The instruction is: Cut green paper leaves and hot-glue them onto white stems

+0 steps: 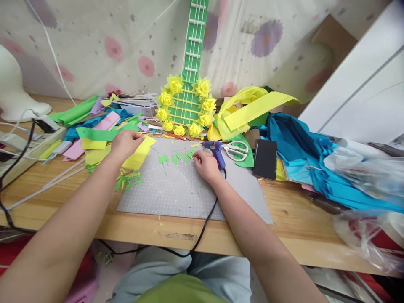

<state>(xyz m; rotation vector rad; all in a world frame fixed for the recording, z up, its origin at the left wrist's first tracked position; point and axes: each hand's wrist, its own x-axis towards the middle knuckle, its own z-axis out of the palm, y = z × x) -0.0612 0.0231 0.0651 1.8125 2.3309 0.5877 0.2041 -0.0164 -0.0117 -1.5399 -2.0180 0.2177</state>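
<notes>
My left hand [128,142] hovers above the left edge of the grey cutting mat [151,198], thumb and fingers pinched; what they hold, if anything, is too small to make out. Beneath it lie a yellow paper sheet [139,155] and a green paper strip [101,134]. On the mat, my right hand [205,165] has its fingers closed beside small green paper leaves [188,156]; I cannot tell whether it grips one. Other leaf cutouts [163,159] with thin stems lie to the left. A purple glue gun [217,152] rests just beyond my right hand.
A green toy guitar [186,105] trimmed with yellow paper flowers leans on the back curtain. White-handled scissors [238,150] and a black phone [265,159] lie right of the glue gun. Its black cord [206,223] crosses the mat. Blue paper [293,147] heaps at right.
</notes>
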